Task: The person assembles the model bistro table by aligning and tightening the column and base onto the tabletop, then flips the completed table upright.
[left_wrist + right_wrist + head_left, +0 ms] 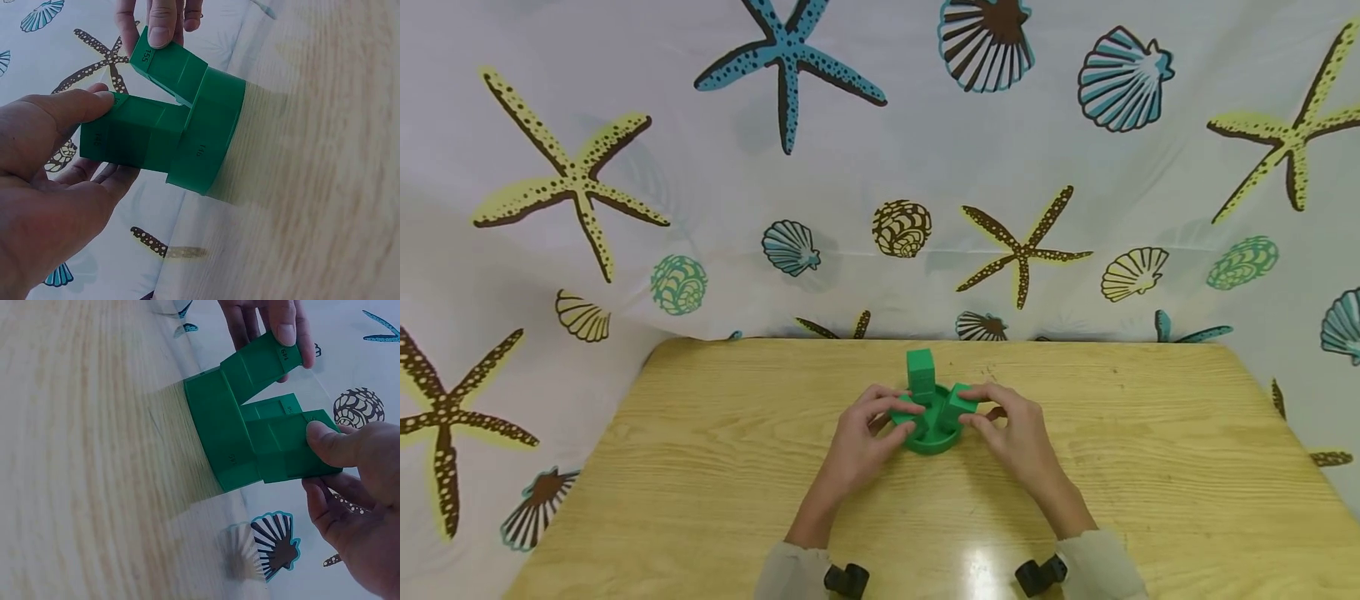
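Note:
A shallow round green dish [929, 447] sits on the table with three green blocks standing in it. My left hand [863, 437] pinches the left block [134, 134] between thumb and fingers near its top. On the other side, my right hand [1021, 435] grips the right block [290, 453] the same way, thumb toward me. Both held blocks lean outward, their lower ends inside the dish rim. The third block [921, 372] rises at the back of the dish, untouched by either hand. Small dark numbers mark the blocks and the dish side.
The pale wooden table [715, 450] spreads out around the dish. Behind it and at both sides hangs a white cloth [850, 183] printed with starfish and shells. Black devices [847, 581] are worn at both wrists, over light sleeves [1097, 567].

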A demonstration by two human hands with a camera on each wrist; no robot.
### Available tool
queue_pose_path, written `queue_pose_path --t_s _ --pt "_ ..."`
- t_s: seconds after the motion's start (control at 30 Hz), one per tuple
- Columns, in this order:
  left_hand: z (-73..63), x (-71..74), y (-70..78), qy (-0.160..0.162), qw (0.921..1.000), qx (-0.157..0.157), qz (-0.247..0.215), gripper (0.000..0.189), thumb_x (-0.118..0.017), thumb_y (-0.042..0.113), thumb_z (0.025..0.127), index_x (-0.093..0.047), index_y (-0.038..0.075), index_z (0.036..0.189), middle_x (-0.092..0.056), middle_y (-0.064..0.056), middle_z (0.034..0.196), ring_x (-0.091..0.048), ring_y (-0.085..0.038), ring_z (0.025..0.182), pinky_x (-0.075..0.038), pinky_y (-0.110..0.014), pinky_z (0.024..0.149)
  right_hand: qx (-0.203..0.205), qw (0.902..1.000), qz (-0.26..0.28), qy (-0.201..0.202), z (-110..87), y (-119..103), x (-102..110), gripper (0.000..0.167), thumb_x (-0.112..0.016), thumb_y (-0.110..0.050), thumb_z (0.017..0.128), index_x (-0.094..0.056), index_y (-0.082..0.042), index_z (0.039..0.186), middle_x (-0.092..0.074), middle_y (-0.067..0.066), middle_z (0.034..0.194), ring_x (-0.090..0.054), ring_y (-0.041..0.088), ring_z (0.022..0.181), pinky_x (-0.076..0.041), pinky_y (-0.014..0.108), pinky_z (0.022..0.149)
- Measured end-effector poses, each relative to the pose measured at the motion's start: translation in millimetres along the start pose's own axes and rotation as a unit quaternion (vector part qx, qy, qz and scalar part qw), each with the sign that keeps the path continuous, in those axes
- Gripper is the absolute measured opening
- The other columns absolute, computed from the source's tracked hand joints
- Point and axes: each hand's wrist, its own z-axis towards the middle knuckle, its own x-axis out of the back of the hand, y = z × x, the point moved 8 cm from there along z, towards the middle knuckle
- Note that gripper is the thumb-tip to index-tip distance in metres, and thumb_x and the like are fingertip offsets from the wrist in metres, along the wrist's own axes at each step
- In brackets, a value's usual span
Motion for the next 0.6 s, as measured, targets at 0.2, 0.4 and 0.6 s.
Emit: queue_pose_path --t_s 0.2,0.4,0.6 --pt "2.2 0.4 0.0 -0.01 0.9999 0.003 0.003 0.02 -0.071 0.001 0.096 -0.078 0.006 0.114 -0.059 -0.011 0.123 -0.054 -0.029 0.132 -0.044 -0.045 0.111 0.005 0.9995 -0.014 0.03 0.5 -1.0 4.2 0.031 -0.085 0.0 0.081 -0.078 -0.008 0.11 -0.076 0.002 0.11 -0.072 0.02 0.099 -0.061 0.034 0.073" --pt "1.7 2.2 0.3 -0.023 0.9997 -0.007 -0.004 0.023 -0.07 -0.001 0.096 -0.077 0.005 0.117 -0.058 -0.016 0.126 -0.053 -0.031 0.133 -0.044 -0.043 0.111 0.0 0.9987 -0.015 0.049 -1.4 -3.2 2.6 0.03 -0.085 0.001 0.081 -0.079 -0.007 0.109 -0.077 0.005 0.109 -0.071 0.022 0.096 -0.061 0.037 0.073" --pt "-0.2 2.2 -1.1 -0.031 0.9994 -0.016 -0.009 0.024 -0.069 -0.001 0.097 -0.076 0.004 0.119 -0.058 -0.016 0.126 -0.053 -0.031 0.134 -0.044 -0.042 0.111 -0.02 0.9983 -0.004 0.056 -4.7 -4.1 0.7 0.028 -0.085 -0.001 0.083 -0.079 -0.007 0.11 -0.076 0.007 0.11 -0.07 0.023 0.095 -0.062 0.037 0.075"
